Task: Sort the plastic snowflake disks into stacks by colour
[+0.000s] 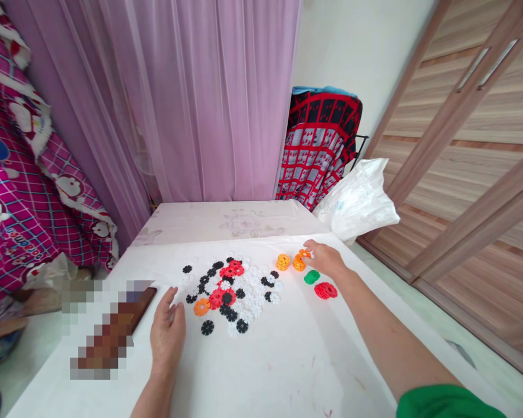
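My right hand (pixel 325 260) pinches an orange snowflake disc (pixel 305 253) at the top of a small orange stack (pixel 298 264). I cannot tell whether the disc touches the stack. Just left of it stands a yellow-orange stack (pixel 283 262). Nearer to me are a green stack (pixel 312 277) and a leaning red stack (pixel 326 290). My left hand (pixel 168 328) is open and holds nothing, fingers apart, left of a loose pile. In that pile, white discs (pixel 253 290) mix with black discs (pixel 207 327), red discs (pixel 216 298) and one orange disc (pixel 201 307).
A white cloth covers the table (pixel 261 371). Left of my left hand lies a dark flat object (pixel 143 307), partly blurred out. A white plastic bag (pixel 359 200) stands at the far right edge. Behind are a purple curtain (pixel 213 104) and a wooden wardrobe (pixel 466 174).
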A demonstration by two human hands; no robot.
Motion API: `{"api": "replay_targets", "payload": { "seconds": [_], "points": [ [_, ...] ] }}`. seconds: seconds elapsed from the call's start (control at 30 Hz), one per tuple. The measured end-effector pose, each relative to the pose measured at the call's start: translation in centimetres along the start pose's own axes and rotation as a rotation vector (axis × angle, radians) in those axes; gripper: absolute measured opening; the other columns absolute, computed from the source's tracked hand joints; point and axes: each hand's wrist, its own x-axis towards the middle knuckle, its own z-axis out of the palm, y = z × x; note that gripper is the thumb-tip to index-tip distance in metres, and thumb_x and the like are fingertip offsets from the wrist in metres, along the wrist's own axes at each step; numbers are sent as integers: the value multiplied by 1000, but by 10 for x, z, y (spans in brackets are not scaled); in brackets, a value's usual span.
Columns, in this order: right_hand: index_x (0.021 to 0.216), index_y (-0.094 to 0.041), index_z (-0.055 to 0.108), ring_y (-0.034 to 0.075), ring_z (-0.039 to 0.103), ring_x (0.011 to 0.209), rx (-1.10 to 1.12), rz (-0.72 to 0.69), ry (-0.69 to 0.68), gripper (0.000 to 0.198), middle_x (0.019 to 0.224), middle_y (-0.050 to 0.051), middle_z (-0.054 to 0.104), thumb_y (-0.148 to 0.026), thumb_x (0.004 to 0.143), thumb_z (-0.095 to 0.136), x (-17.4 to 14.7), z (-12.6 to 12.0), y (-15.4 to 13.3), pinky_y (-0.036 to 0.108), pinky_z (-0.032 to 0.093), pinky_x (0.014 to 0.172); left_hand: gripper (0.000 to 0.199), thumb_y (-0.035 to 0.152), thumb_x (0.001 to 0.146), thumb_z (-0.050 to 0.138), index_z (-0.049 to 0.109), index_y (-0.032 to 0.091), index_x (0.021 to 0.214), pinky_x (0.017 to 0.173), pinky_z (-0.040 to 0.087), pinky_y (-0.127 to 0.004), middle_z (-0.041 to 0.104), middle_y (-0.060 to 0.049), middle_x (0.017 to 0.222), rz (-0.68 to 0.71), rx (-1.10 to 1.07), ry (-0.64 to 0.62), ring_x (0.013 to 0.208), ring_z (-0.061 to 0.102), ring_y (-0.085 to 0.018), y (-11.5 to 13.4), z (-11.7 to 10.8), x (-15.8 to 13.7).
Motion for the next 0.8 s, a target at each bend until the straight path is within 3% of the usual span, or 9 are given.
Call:
{"api": "replay_targets", "payload": {
  "seconds": [0.4,0.53,0.63,0.8],
  "points": [
    [121,-26,58,22,61,107,-15,-53,-11,43,114,5,69,-31,79,58,2,12,-2,30,43,81,46,39,81,54,60,25,125,96,50,-38,59,-7,136,-5,24,-3,96,67,-20,3,-3,-1],
    [117,-24,62,22,60,108,0,-67,48,34,118,6,67,-27,84,53,-7,4,-11,30,43,82,45,36,82,53,61,23,124,104,45,-39,59,-7,136,14,17,15,111,63,-23,1,-2,0],
    [106,-25,67,20,61,103,69,-152,77,27,113,4,69,-23,87,48,-20,4,-41,28,43,81,43,32,83,51,61,22,123,111,37,-40,61,-7,134,45,-7,43,125,55,-23,-1,-1,0],
    [94,-27,71,15,63,90,281,-442,-31,24,100,0,71,-21,88,49,-49,26,-132,25,43,79,39,27,83,50,62,23,121,111,38,-38,63,-6,130,43,-39,87,123,57,-20,-5,1,1]
  ]
}}
